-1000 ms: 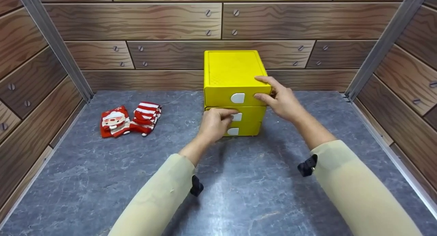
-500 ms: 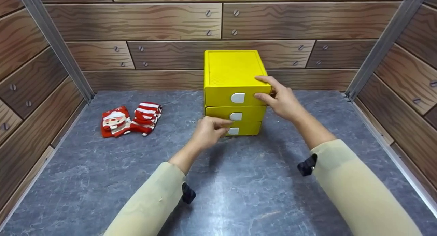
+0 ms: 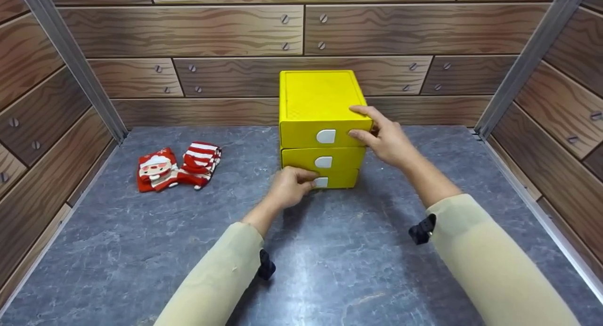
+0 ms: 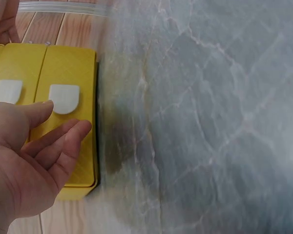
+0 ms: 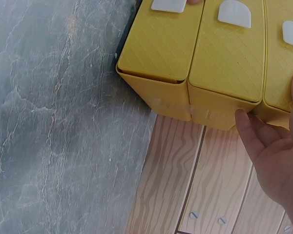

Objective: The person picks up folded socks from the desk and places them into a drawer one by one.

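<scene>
A yellow three-drawer box (image 3: 325, 95) with white tab handles stands near the back wall. My left hand (image 3: 289, 184) is at the bottom drawer's handle (image 3: 321, 182). In the left wrist view, its thumb lies at the edge of that handle (image 4: 64, 99), and the loosely bent fingers (image 4: 78, 131) are just beside it, not closed round it. My right hand (image 3: 388, 140) grips the box's upper right front corner, thumb on the top drawer's front and a finger on the top panel. The right wrist view shows its fingertips (image 5: 241, 117) against the side wall.
Folded red and white socks (image 3: 202, 158) with a Santa face and stripes lie on the grey marbled tabletop (image 3: 212, 232), left of the box. Wood-patterned walls (image 3: 188, 31) enclose the back and both sides, with metal posts (image 3: 77, 67) at the corners.
My left hand has moved down from the middle drawer's handle to the bottom one. My right hand keeps its grip on the box corner.
</scene>
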### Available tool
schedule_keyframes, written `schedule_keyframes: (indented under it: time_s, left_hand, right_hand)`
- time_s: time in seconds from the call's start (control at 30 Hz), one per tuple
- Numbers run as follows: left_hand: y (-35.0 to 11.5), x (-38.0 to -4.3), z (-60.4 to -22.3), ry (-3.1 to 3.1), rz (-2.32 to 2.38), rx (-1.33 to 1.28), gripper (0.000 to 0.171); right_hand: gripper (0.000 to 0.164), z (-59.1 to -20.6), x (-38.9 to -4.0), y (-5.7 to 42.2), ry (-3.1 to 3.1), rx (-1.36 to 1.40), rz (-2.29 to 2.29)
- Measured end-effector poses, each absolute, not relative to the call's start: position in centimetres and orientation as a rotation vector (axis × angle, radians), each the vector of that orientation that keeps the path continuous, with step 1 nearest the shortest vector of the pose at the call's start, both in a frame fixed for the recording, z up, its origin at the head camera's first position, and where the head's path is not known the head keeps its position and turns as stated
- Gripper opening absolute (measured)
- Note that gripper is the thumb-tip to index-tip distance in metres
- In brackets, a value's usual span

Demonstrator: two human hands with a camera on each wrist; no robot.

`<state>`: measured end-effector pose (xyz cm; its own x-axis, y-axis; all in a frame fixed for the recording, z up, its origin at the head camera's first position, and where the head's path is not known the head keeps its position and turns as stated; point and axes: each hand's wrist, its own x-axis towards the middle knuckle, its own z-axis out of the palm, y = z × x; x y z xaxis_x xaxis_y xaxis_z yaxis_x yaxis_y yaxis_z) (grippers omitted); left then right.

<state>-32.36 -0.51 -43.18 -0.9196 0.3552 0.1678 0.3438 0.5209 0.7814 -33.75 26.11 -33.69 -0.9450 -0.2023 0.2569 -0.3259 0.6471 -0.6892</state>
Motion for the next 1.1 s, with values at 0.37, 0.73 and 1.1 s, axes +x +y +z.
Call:
schedule_keyframes:
  time_s: [0.37, 0.73, 1.1]
  left_hand:
    - [0.1, -32.4, -43.8, 2.763, 1.431, 0.632, 0.016]
    - [0.2, -32.0, -43.7, 2.728, 1.481, 0.598, 0.017]
    - [0.0, -29.8, -43.8, 2.580, 1.524, 0.634, 0.017]
  right_hand:
    - [0.058, -33.6, -33.7, 25.6, -2.707, 0.447, 1.182]
    - [0.058, -33.4, -33.7, 25.5, -2.711, 0.434, 1.162]
    - [0.058, -33.7, -33.6, 26.0, -2.702, 0.415, 1.183]
